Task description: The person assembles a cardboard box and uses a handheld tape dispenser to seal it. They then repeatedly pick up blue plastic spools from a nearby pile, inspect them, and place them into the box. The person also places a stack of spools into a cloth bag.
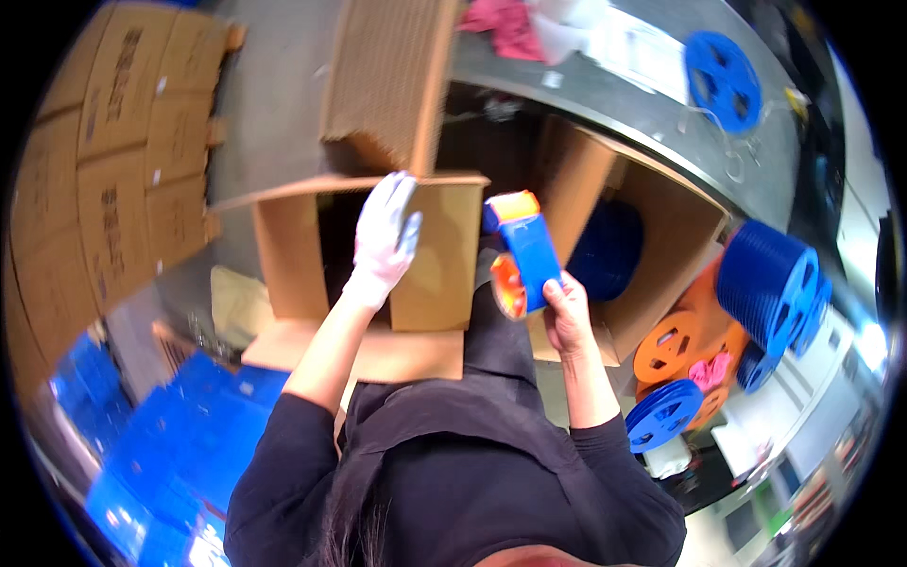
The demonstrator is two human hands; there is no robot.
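Note:
My left hand [382, 236], in a white glove, has its fingers stretched out at the top edge of an open cardboard box [436, 269] in front of me. The flap nearest my body folds outward, and the box's inside is dark. In my right hand [570, 317] is a blue and orange tape dispenser [532, 253], held up above my leg between two boxes. Right of it, a second open carton [673, 250] lies with its opening toward me, and dark blue reels [609, 250] show inside.
Another carton [387, 76] stands beyond the front box. Stacked cartons [113, 180] line the left, above blue bins [194, 435]. Blue reels [767, 274] and orange reels [664, 346] are at the right. A grey table [652, 151] at the far right bears a blue reel [723, 80] and pink cloth [507, 26].

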